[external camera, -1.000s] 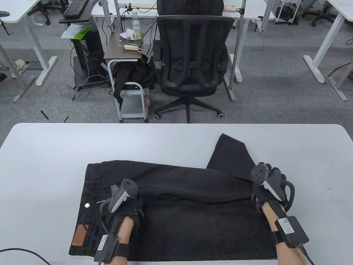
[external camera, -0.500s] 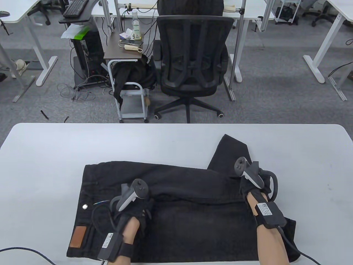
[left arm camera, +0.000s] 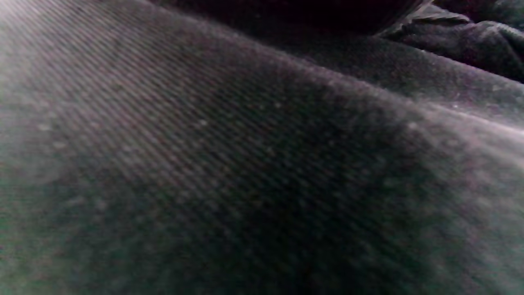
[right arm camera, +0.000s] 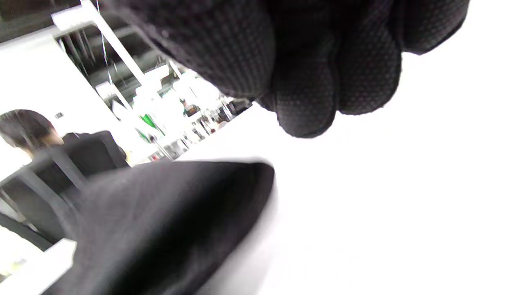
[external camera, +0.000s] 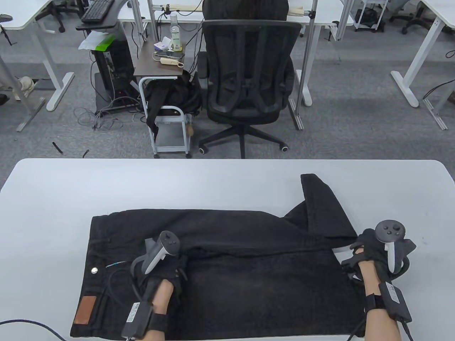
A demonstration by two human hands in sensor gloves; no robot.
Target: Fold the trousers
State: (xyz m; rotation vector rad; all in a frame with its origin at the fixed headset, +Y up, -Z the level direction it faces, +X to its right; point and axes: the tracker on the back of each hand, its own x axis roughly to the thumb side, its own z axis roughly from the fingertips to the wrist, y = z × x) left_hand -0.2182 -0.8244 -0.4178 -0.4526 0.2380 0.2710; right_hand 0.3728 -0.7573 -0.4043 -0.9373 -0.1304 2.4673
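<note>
Black trousers lie across the near side of the white table. The waist, with its brown patch and metal button, is on the left. One leg end sticks out toward the far right. My left hand rests flat on the trousers near the waist. The left wrist view shows only cloth. My right hand is at the trousers' right edge. In the right wrist view its fingers are curled together just above the cloth's folded tip, apart from it.
A black office chair and a small cart stand on the floor beyond the table's far edge. A black cable lies at the table's near left corner. Bare table top lies to the left, right and far side of the trousers.
My right hand moved right, from on the leg to the trousers' right edge. The loose leg end swung right. The whole garment slid a little left. My left hand stayed on it.
</note>
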